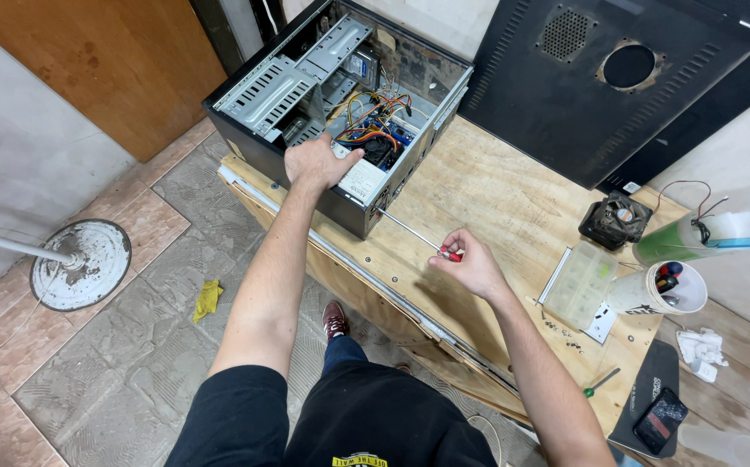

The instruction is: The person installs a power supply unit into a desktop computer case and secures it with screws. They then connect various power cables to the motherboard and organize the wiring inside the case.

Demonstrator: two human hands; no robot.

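Right hand [472,264] pinched the screwdriver [414,235] handle — shaft ran up-left to the computer case [349,207] edge; left hand [319,163] pressed flat on it.

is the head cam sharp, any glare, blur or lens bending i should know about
Head view: mostly sharp and evenly lit, with soft shadows only; the right hand on the screwdriver and the left hand on the open computer case are crisp. Wide-angle distortion bows the plywood table edge and stretches the corners. The green and clear tube at right is smeared and bright.
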